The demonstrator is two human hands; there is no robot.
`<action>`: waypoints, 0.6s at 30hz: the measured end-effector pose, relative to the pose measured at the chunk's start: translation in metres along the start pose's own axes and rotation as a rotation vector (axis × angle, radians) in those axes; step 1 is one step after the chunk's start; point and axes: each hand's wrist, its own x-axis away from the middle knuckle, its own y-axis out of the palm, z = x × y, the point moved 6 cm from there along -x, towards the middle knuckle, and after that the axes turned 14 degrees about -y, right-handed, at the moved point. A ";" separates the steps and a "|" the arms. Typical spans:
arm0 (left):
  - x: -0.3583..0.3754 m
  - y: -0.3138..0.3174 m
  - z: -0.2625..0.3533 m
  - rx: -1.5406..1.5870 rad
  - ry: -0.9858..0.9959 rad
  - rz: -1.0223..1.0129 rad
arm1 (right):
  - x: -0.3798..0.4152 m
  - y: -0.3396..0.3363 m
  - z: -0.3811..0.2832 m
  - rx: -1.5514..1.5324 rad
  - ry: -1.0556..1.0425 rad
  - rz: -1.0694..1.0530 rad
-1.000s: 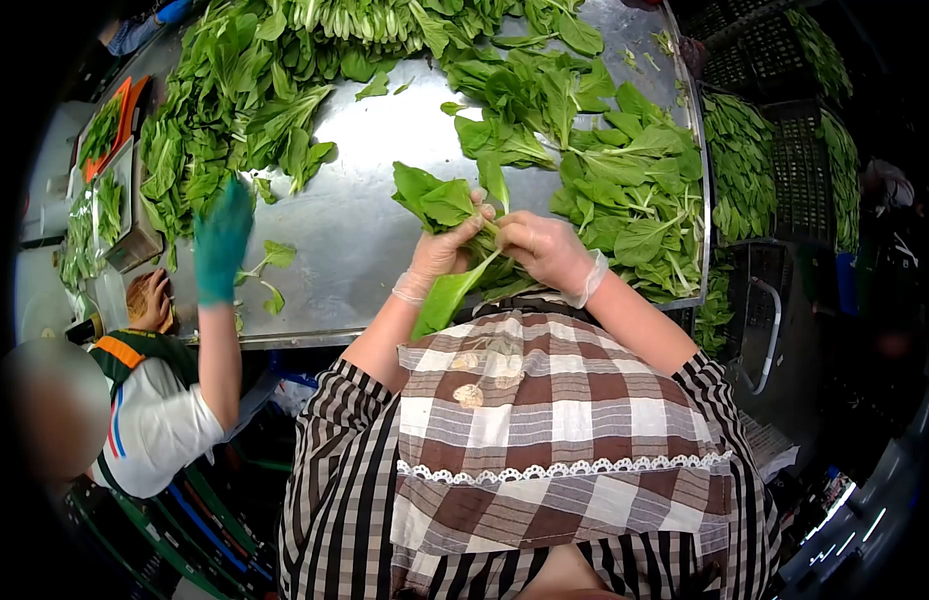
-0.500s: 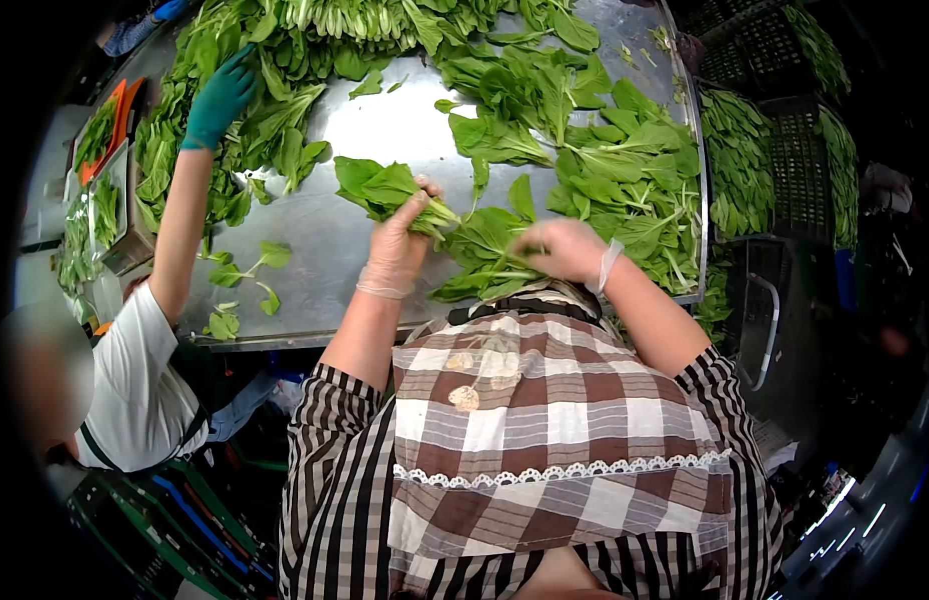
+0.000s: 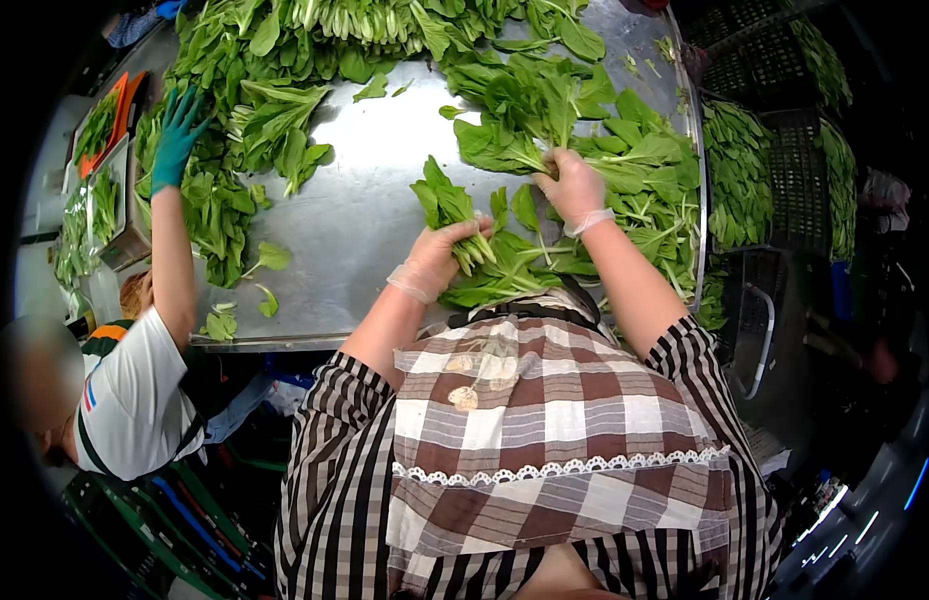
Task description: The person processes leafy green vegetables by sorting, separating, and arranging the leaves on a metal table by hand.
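My left hand (image 3: 434, 256), in a clear glove, is closed round a small bunch of leafy greens (image 3: 447, 205), with the pale stems poking out to the right of the fingers. My right hand (image 3: 576, 187), gloved the same way, pinches the stem ends of other greens (image 3: 530, 105) in the pile farther up the table. Parts of the right fingers are hidden among the leaves. Loose greens (image 3: 495, 275) lie just below and right of my left hand, close to the apron.
A metal table (image 3: 370, 150) bears heaped greens (image 3: 355, 30) along its far side. At the left, a co-worker's green-gloved hand (image 3: 175, 145) is over another pile. Black crates (image 3: 793, 180) with greens stand beyond the right edge.
My right hand has moved up from the near greens to the stems of the farther pile. My left hand has shifted right and down with its bunch. The co-worker's hand has moved left.
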 end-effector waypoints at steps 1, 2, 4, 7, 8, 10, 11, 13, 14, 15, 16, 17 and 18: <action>0.000 0.001 -0.003 0.015 0.002 0.001 | 0.000 0.003 0.003 0.008 0.001 -0.018; 0.000 0.003 -0.004 0.029 0.005 0.003 | -0.002 0.006 0.005 0.015 0.002 -0.035; 0.005 0.002 -0.003 0.054 0.039 0.018 | -0.002 0.014 0.010 -0.068 0.035 -0.064; 0.015 -0.002 0.002 0.111 0.109 0.059 | 0.008 0.024 0.012 -0.509 0.208 -0.101; 0.016 -0.007 0.002 0.141 0.121 0.079 | 0.017 0.030 0.009 -0.777 0.311 -0.106; 0.018 -0.009 0.003 0.220 0.155 0.018 | 0.030 0.027 -0.013 -1.139 0.437 -0.100; 0.016 -0.009 0.003 0.231 0.168 -0.017 | 0.037 0.026 -0.020 -1.221 0.450 -0.116; 0.014 -0.008 0.002 0.254 0.196 -0.083 | 0.048 0.028 -0.032 -1.388 0.474 -0.148; 0.017 -0.003 0.003 0.238 0.202 -0.067 | 0.050 0.030 -0.037 -1.437 0.445 -0.160; 0.018 0.004 0.002 0.222 0.208 -0.051 | 0.054 0.032 -0.039 -1.440 0.440 -0.188; 0.020 0.010 0.001 0.204 0.214 -0.035 | 0.057 0.034 -0.042 -1.443 0.435 -0.215; 0.020 0.015 0.000 0.168 0.218 -0.056 | 0.060 0.033 -0.048 -1.446 0.430 -0.241; 0.021 0.020 0.000 0.132 0.221 -0.076 | 0.062 0.031 -0.053 -1.389 0.404 -0.291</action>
